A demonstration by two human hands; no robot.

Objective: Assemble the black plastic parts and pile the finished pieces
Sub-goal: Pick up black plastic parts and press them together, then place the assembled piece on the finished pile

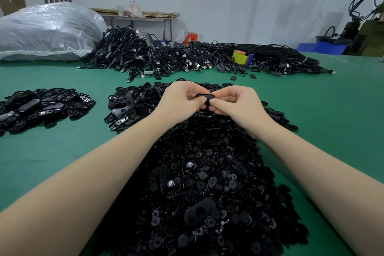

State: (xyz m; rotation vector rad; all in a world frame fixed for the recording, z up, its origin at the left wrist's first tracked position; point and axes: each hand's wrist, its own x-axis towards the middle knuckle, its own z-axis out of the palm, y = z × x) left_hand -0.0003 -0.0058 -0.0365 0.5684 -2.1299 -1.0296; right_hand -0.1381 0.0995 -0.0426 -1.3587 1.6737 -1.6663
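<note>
My left hand [180, 97] and my right hand [234, 103] meet over the middle of the table, and together they pinch one small black oval plastic part [204, 96] between fingertips and thumbs. Below my forearms spreads a big heap of small round black pieces [203, 183], with one oval shell [199, 211] lying on top near me. Behind my hands lies a pile of black oval shells [133, 106]. A separate pile of oval pieces [43, 106] sits at the left.
The table has a green top [62, 147]. A long mass of black cables [187, 56] runs across the far side, with a yellow tape roll [241, 56] in it. A large plastic-wrapped bag [45, 31] lies far left. Blue bins [322, 47] stand far right.
</note>
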